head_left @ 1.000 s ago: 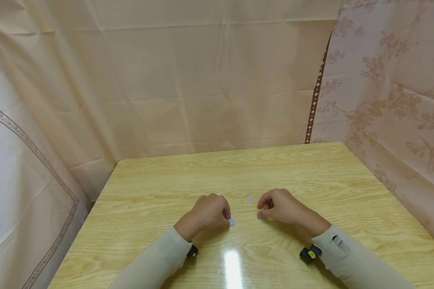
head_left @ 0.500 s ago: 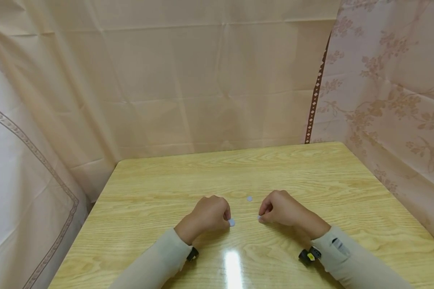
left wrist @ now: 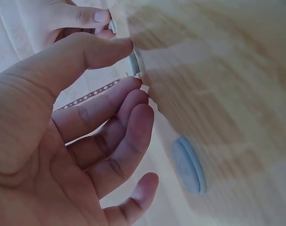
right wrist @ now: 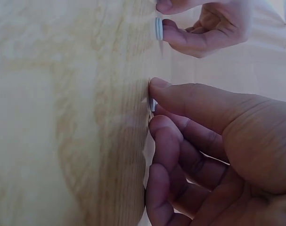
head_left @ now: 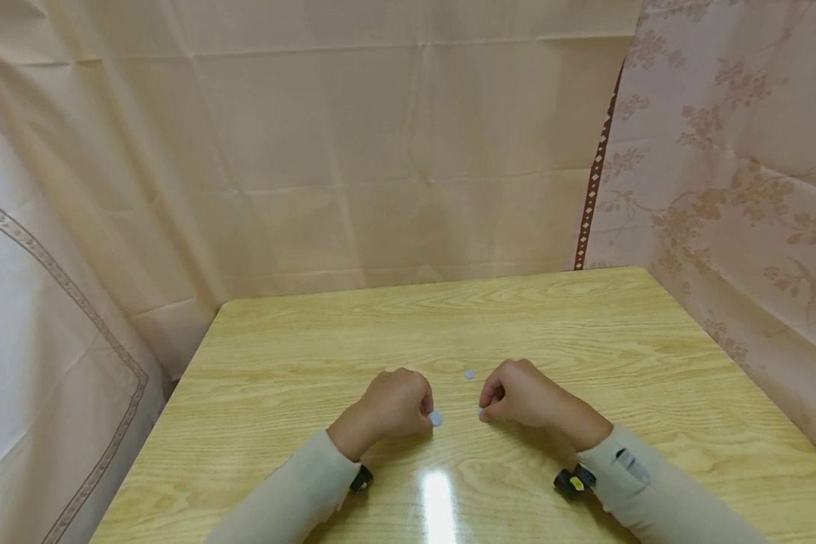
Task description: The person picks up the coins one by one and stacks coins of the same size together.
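My left hand is low over the wooden table, pinching a small pale blue disc between thumb and fingertips. In the left wrist view that disc shows edge-on between thumb and index finger. Facing it from the right, my right hand pinches a second pale blue disc, mostly covered by the fingers; the right wrist view shows a sliver of this disc at the tabletop. A third disc lies flat beyond both hands. Its edge looks two-layered in the left wrist view, as the disc there shows.
The wood-grain table has rounded far corners. A beige cloth hangs behind it, and a floral cloth hangs along the right side. Black wrist cameras sit beneath the sleeves. Light glares off the near tabletop.
My right thumb and fingers have closed on the disc beside them. The right hand then slid it slightly left, toward the left hand. The left hand and the far disc stay put.
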`<state>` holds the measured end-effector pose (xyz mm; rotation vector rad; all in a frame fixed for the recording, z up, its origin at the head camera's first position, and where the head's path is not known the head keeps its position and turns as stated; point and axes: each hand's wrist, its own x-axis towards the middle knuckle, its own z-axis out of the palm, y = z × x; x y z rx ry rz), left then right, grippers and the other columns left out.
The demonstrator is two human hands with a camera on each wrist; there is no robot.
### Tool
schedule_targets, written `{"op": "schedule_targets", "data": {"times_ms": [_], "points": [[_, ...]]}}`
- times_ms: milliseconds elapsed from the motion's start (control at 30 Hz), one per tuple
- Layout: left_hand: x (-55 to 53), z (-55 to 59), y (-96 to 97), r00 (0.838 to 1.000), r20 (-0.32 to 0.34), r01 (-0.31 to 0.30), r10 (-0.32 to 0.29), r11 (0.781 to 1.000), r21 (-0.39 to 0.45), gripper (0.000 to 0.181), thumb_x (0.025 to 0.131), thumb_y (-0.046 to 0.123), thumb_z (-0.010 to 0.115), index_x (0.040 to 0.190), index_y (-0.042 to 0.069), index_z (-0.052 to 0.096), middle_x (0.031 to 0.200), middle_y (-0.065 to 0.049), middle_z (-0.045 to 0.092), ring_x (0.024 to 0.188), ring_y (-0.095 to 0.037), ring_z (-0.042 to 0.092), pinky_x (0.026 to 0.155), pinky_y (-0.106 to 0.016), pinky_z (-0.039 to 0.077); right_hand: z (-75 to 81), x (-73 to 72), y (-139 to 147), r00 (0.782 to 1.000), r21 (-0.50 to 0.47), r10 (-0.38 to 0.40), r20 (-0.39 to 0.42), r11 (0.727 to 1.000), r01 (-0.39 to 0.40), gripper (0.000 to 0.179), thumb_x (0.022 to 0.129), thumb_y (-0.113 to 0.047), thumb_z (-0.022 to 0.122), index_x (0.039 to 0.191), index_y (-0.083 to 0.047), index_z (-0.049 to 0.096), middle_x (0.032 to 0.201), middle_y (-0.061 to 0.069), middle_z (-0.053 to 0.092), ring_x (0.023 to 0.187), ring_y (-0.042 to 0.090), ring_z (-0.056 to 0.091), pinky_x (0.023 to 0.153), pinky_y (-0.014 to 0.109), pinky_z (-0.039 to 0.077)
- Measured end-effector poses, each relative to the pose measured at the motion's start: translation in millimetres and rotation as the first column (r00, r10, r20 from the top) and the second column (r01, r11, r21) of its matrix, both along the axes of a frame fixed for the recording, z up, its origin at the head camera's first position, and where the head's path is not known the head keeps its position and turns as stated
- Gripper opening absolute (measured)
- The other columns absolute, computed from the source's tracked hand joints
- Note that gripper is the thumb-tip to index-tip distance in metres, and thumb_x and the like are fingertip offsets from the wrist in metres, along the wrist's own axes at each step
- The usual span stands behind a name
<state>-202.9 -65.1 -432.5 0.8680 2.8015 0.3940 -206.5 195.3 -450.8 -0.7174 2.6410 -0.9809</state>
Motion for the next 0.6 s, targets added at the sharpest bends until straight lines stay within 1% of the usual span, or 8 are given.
{"op": "schedule_targets", "data": {"times_ms": [67, 133, 200, 267, 367, 400, 500, 600], "points": [[-0.6, 0.8, 0.1, 1.0, -0.004, 0.002, -0.002, 1.0, -0.007, 0.008, 0.079, 0.026, 0.085, 0.08, 0.022, 0.078, 0.081, 0.016, 0.07, 0.072, -0.002, 0.058, 0.074, -0.032, 0.053, 0.2, -0.4, 0.3, 1.0, -0.005, 0.002, 0.013, 1.0, -0.002, 0.012, 0.085, -0.014, 0.085, 0.078, -0.02, 0.077, 0.074, -0.011, 0.07, 0.065, 0.008, 0.059, 0.059, 0.025, 0.051], [-1.2, 1.9, 0.2, 1.0, -0.002, 0.001, -0.001, 1.0, -0.008, 0.01, 0.077, 0.027, 0.086, 0.079, 0.022, 0.078, 0.079, 0.017, 0.069, 0.069, -0.001, 0.057, 0.073, -0.034, 0.053, 0.2, -1.0, 0.6, 1.0, -0.011, 0.005, 0.028, 1.0, -0.005, 0.012, 0.085, -0.014, 0.085, 0.078, -0.02, 0.077, 0.074, -0.01, 0.07, 0.065, 0.009, 0.059, 0.059, 0.025, 0.05], [-2.6, 2.5, 0.7, 1.0, 0.012, 0.003, -0.003, 1.0, -0.005, 0.012, 0.076, 0.03, 0.085, 0.074, 0.022, 0.076, 0.072, 0.015, 0.065, 0.063, -0.002, 0.051, 0.066, -0.032, 0.049, 0.8, -1.4, 1.3, 0.999, -0.023, 0.008, 0.048, 1.0, -0.007, 0.012, 0.084, -0.014, 0.085, 0.079, -0.019, 0.076, 0.074, -0.009, 0.07, 0.065, 0.009, 0.058, 0.058, 0.025, 0.05], [-4.5, 3.5, 1.8, 1.0, 0.028, 0.001, -0.001, 1.0, 0.011, 0.018, 0.077, 0.035, 0.086, 0.072, 0.022, 0.074, 0.071, 0.015, 0.063, 0.063, -0.003, 0.049, 0.061, -0.028, 0.046, 1.6, -1.9, 2.6, 0.998, -0.033, 0.01, 0.07, 0.999, -0.008, 0.011, 0.083, -0.012, 0.085, 0.08, -0.017, 0.076, 0.073, -0.007, 0.069, 0.065, 0.009, 0.057, 0.057, 0.024, 0.049], [-9.8, 5.0, 4.6, 0.998, 0.061, -0.012, 0.01, 0.999, 0.037, 0.025, 0.079, 0.043, 0.086, 0.072, 0.022, 0.074, 0.073, 0.014, 0.064, 0.062, -0.004, 0.05, 0.056, -0.024, 0.044, 2.7, -2.6, 5.0, 0.995, -0.049, 0.014, 0.1, 0.999, -0.009, 0.01, 0.082, -0.01, 0.085, 0.082, -0.014, 0.076, 0.073, -0.004, 0.068, 0.064, 0.01, 0.056, 0.056, 0.023, 0.047], [-12.0, 5.5, 5.8, 0.997, 0.07, -0.018, 0.015, 0.999, 0.048, 0.025, 0.08, 0.044, 0.086, 0.074, 0.022, 0.075, 0.075, 0.014, 0.065, 0.062, -0.005, 0.052, 0.057, -0.023, 0.046, 2.9, -2.8, 5.7, 0.994, -0.053, 0.015, 0.109, 0.999, -0.009, 0.01, 0.081, -0.009, 0.085, 0.082, -0.014, 0.076, 0.072, -0.003, 0.067, 0.063, 0.01, 0.055, 0.055, 0.023, 0.046], [-20.2, 7.1, 10.1, 0.996, 0.08, -0.04, 0.035, 0.998, 0.058, 0.023, 0.085, 0.041, 0.083, 0.079, 0.021, 0.076, 0.079, 0.014, 0.067, 0.064, -0.007, 0.057, 0.058, -0.024, 0.05, 2.5, -3.6, 6.7, 0.992, -0.062, 0.021, 0.125, 0.998, -0.013, 0.01, 0.081, -0.007, 0.084, 0.083, -0.013, 0.076, 0.072, -0.001, 0.066, 0.062, 0.01, 0.053, 0.054, 0.023, 0.044], [-29.6, 6.1, 15.5, 0.997, 0.061, -0.047, 0.044, 0.997, 0.055, 0.017, 0.091, 0.032, 0.078, 0.082, 0.018, 0.076, 0.08, 0.011, 0.066, 0.066, -0.009, 0.057, 0.057, -0.024, 0.05, 1.6, -4.3, 6.8, 0.992, -0.065, 0.019, 0.128, 0.998, -0.011, 0.011, 0.08, -0.007, 0.084, 0.083, -0.014, 0.076, 0.072, -0.001, 0.067, 0.062, 0.01, 0.054, 0.054, 0.023, 0.044]]}}
